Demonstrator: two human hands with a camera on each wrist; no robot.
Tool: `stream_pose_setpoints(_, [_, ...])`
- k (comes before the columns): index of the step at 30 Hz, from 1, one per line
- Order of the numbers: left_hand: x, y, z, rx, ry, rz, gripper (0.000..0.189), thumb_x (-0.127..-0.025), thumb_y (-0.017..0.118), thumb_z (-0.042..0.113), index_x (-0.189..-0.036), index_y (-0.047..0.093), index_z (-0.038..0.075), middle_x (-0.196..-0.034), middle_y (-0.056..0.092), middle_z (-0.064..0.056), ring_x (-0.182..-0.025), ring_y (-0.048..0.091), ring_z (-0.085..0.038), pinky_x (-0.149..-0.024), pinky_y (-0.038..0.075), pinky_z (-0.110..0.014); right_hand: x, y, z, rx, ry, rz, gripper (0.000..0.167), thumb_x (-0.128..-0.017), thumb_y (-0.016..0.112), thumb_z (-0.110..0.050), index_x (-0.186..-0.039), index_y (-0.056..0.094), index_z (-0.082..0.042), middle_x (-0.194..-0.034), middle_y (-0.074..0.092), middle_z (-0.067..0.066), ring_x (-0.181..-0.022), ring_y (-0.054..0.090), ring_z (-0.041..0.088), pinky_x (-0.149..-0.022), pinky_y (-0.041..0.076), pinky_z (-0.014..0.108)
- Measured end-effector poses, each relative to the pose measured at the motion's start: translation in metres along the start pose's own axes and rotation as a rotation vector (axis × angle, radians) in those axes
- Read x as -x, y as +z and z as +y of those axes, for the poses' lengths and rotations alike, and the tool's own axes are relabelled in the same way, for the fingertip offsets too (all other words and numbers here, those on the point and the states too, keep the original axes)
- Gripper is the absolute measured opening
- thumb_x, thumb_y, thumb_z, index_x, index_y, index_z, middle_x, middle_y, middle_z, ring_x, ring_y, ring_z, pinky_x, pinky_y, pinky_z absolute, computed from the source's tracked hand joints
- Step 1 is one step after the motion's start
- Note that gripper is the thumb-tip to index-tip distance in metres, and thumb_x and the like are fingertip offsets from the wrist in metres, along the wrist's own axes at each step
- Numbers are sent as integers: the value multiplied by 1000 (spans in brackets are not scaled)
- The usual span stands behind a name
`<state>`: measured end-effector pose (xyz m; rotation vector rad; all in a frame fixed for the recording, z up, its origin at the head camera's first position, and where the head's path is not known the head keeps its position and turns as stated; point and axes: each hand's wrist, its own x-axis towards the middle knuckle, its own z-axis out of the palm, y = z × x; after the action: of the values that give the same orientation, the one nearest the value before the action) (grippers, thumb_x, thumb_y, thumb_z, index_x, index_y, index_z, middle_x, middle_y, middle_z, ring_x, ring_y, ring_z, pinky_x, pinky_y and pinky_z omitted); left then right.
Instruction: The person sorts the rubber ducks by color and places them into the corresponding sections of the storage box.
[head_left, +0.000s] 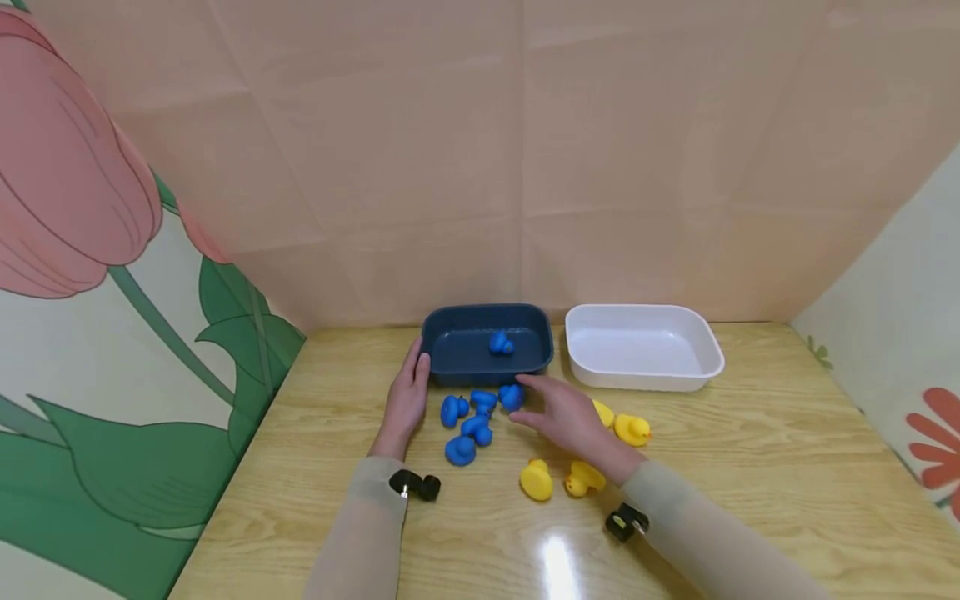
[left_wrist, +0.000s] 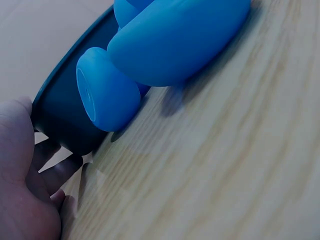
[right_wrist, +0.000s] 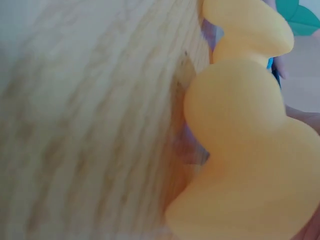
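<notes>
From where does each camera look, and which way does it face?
Head: on the head, facing forward and down at the wooden table; left hand, right hand and sleeves show.
Left wrist: on that wrist, facing blue toy ducks and navy tray; left hand shows.
Right wrist: on that wrist, facing yellow toy ducks; slivers of skin show.
Head and left wrist views share the navy tray.

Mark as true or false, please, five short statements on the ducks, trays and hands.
1. One blue duck lies inside the dark tray. True.
2. The white tray is left of the dark tray, in the head view. False: the white tray is right of it.
3. The left hand touches the dark tray. True.
4. The right hand reaches into the white tray. False: the right hand is beside a blue duck outside both trays.
5. All yellow ducks in view are in the dark tray. False: they are on the table.
</notes>
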<state>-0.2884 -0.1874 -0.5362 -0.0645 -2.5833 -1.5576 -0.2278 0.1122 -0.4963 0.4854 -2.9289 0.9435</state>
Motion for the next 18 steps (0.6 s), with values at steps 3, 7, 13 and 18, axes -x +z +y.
stream_pose_setpoints(3, [-1, 0, 0, 2, 6, 1, 76, -114, 29, 72, -177, 30, 30, -179, 33, 3, -164, 30, -29, -133, 25, -54, -3, 2, 2, 3, 11, -4, 69, -97, 88, -42, -156, 64, -14, -152, 67, 10, -127, 67, 32, -106, 57, 54])
stream_pose_setpoints(7, [-1, 0, 1, 0, 6, 0, 79, -112, 28, 75, -177, 29, 30, -179, 32, 3, -165, 29, -28, -133, 25, -54, -6, 3, 4, -11, 31, -17, 68, -98, 87, -43, -155, 65, -14, -151, 68, 10, -128, 67, 32, -106, 57, 54])
stream_pose_setpoints(13, [-1, -1, 1, -6, -1, 0, 76, -113, 28, 74, -177, 29, 33, -179, 32, 3, -165, 30, -28, -133, 26, -54, -9, 7, 6, -5, 40, -14, 64, -98, 87, -42, -152, 68, -14, -146, 71, 10, -125, 68, 31, -105, 57, 54])
stream_pose_setpoints(18, [-1, 0, 0, 0, 5, 6, 71, -116, 32, 66, -177, 31, 28, -178, 34, 1, -164, 32, -30, -132, 27, -54, -10, 9, 7, -2, 30, -3, 57, -98, 87, -42, -147, 72, -17, -141, 73, 7, -121, 69, 29, -102, 58, 52])
